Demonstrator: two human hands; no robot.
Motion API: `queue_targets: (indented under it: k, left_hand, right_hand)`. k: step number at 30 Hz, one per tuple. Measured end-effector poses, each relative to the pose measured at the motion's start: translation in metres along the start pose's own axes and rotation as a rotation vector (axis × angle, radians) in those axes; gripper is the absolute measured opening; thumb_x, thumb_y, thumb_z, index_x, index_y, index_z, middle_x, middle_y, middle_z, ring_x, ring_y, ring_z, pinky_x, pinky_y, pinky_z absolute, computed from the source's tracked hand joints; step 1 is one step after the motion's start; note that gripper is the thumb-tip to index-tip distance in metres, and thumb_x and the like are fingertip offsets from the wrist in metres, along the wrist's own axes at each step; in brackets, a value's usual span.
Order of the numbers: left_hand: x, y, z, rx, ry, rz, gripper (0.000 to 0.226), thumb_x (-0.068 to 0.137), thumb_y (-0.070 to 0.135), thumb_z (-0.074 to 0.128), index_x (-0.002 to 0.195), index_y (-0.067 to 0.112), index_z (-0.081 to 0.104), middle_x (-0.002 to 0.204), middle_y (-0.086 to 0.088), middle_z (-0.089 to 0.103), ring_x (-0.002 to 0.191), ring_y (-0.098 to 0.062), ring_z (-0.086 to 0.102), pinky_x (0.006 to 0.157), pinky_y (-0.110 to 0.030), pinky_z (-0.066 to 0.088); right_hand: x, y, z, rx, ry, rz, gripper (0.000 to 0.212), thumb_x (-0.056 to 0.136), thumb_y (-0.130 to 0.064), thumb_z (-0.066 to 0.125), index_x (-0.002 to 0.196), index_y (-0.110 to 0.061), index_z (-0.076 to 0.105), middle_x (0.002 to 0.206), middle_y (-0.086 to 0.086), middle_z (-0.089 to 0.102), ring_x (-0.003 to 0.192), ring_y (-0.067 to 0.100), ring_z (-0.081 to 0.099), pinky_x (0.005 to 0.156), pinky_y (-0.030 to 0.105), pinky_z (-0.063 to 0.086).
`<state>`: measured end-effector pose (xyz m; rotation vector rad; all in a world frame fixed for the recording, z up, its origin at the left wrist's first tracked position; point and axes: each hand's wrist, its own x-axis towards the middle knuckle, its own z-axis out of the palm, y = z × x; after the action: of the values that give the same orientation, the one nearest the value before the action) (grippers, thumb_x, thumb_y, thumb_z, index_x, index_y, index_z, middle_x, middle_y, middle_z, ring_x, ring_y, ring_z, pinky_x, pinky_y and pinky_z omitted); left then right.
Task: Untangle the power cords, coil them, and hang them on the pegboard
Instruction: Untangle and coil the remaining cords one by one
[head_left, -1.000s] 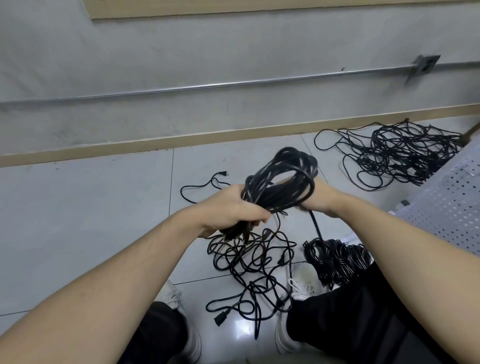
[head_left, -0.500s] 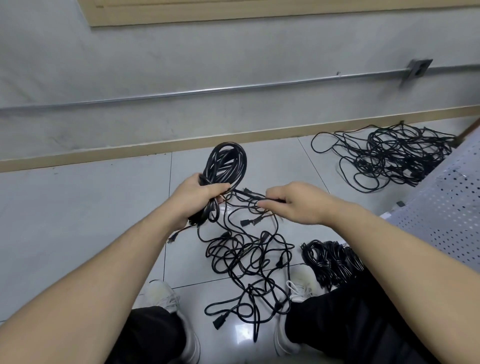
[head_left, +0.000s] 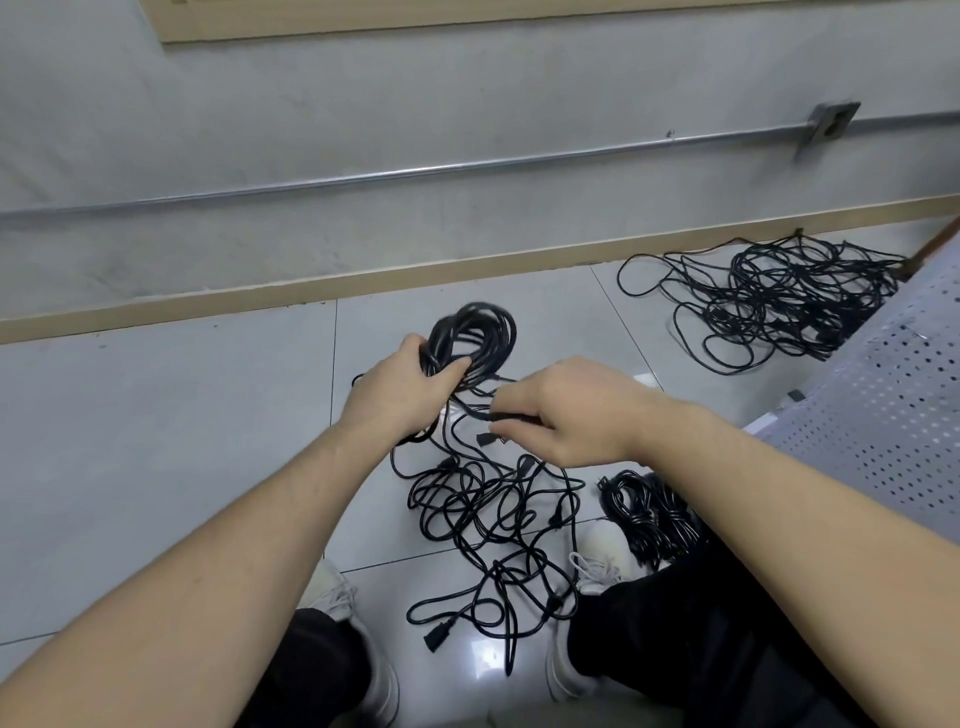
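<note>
Left hand (head_left: 402, 397) grips the raised coil (head_left: 475, 338); right hand (head_left: 569, 413), knuckles up, pinches a cord (head_left: 511, 415).

The coil of cord (head_left: 475, 340) is motion-blurred at its top, and its lower part is hidden behind the left hand (head_left: 400, 395). The right hand (head_left: 566, 410) covers the strand it pinches, so its end cannot be seen. A small bundle (head_left: 644, 512) disappears behind the right forearm. The perforated white panel (head_left: 883, 415) is cut off by the right edge.
</note>
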<state>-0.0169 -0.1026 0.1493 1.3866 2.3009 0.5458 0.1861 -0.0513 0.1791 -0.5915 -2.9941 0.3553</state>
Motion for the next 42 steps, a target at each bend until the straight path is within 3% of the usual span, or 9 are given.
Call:
queue_targets:
  k: [5, 12, 23, 27, 29, 33, 36, 39, 42]
  left_hand:
    - [-0.016, 0.014, 0.009, 0.315, -0.150, 0.143, 0.052, 0.095, 0.075, 0.033, 0.108, 0.031, 0.058, 0.094, 0.002, 0.066, 0.090, -0.025, 0.058, 0.073, -0.034, 0.043]
    - [-0.027, 0.026, 0.004, 0.126, -0.290, 0.357, 0.061, 0.105, 0.062, 0.012, 0.090, 0.029, 0.061, 0.096, 0.003, 0.067, 0.095, -0.022, 0.060, 0.085, -0.035, 0.045]
    - [-0.041, 0.028, 0.001, -0.218, -0.404, 0.572, 0.057, 0.103, 0.054, 0.021, 0.057, 0.032, 0.047, 0.053, 0.012, 0.047, 0.052, -0.007, 0.043, 0.061, -0.033, 0.035]
    - [-0.042, 0.031, 0.004, -0.352, -0.381, 0.564, 0.050, 0.090, 0.071, 0.041, 0.066, 0.029, 0.056, 0.058, 0.009, 0.051, 0.056, -0.017, 0.051, 0.058, -0.041, 0.042]
    - [-0.043, 0.030, 0.004, -0.432, -0.371, 0.542, 0.040, 0.094, 0.060, 0.049, 0.063, 0.035, 0.058, 0.054, 0.015, 0.051, 0.053, -0.008, 0.048, 0.056, -0.026, 0.037]
    - [-0.041, 0.032, 0.003, -0.586, -0.245, 0.360, 0.031, 0.100, 0.047, 0.047, 0.083, 0.023, 0.054, 0.061, 0.005, 0.063, 0.058, -0.012, 0.055, 0.061, -0.030, 0.045]
    - [-0.034, 0.030, 0.005, -0.539, -0.107, 0.225, 0.021, 0.099, 0.048, 0.043, 0.103, 0.027, 0.046, 0.070, -0.007, 0.069, 0.062, -0.016, 0.058, 0.072, -0.045, 0.052]
    - [-0.028, 0.021, 0.001, -0.477, -0.033, 0.188, 0.048, 0.086, 0.060, 0.035, 0.127, 0.038, 0.046, 0.081, -0.006, 0.068, 0.077, -0.018, 0.063, 0.080, -0.042, 0.051]
    - [-0.018, 0.015, -0.005, -0.336, 0.028, 0.132, 0.041, 0.090, 0.055, 0.031, 0.110, 0.032, 0.058, 0.097, 0.002, 0.068, 0.095, -0.021, 0.062, 0.084, -0.037, 0.048]
  right_hand:
    - [-0.004, 0.021, -0.006, 0.225, 0.246, 0.092, 0.034, 0.096, -0.052, 0.048, 0.108, -0.031, 0.072, 0.093, -0.016, 0.072, 0.080, 0.001, 0.057, 0.073, 0.027, 0.046]
    - [-0.008, 0.049, -0.012, 0.571, 0.365, 0.237, 0.009, 0.094, -0.037, 0.070, 0.087, -0.043, 0.068, 0.088, -0.025, 0.069, 0.087, 0.000, 0.064, 0.084, 0.022, 0.048]
    - [-0.001, 0.054, -0.006, 0.913, 0.349, 0.288, 0.013, 0.088, -0.010, 0.074, 0.077, -0.017, 0.072, 0.066, -0.017, 0.068, 0.065, -0.005, 0.058, 0.068, 0.009, 0.045]
    - [0.002, 0.053, 0.003, 1.130, 0.186, 0.359, 0.021, 0.091, 0.000, 0.065, 0.077, -0.012, 0.073, 0.063, -0.009, 0.070, 0.059, 0.000, 0.064, 0.063, 0.015, 0.050]
    - [-0.001, 0.048, 0.003, 1.078, 0.042, 0.359, 0.026, 0.090, -0.001, 0.064, 0.072, -0.017, 0.073, 0.057, -0.010, 0.069, 0.060, -0.002, 0.065, 0.062, 0.011, 0.050]
    - [-0.002, 0.038, 0.019, 1.061, 0.039, 0.504, 0.037, 0.104, -0.019, 0.054, 0.066, -0.019, 0.060, 0.050, -0.009, 0.050, 0.049, 0.006, 0.038, 0.048, 0.022, 0.032]
    - [0.008, 0.031, 0.028, 1.014, -0.030, 0.504, 0.043, 0.104, -0.025, 0.046, 0.063, -0.028, 0.061, 0.056, -0.005, 0.034, 0.052, 0.011, 0.028, 0.051, 0.024, 0.026]
    - [0.011, 0.023, 0.024, 0.980, -0.107, 0.486, 0.029, 0.103, -0.037, 0.051, 0.083, -0.026, 0.069, 0.055, -0.006, 0.036, 0.051, 0.011, 0.033, 0.048, 0.021, 0.030]
    - [0.007, 0.020, 0.020, 0.754, -0.125, 0.464, 0.029, 0.102, -0.048, 0.053, 0.085, -0.029, 0.068, 0.055, -0.009, 0.048, 0.048, 0.010, 0.043, 0.047, 0.020, 0.039]
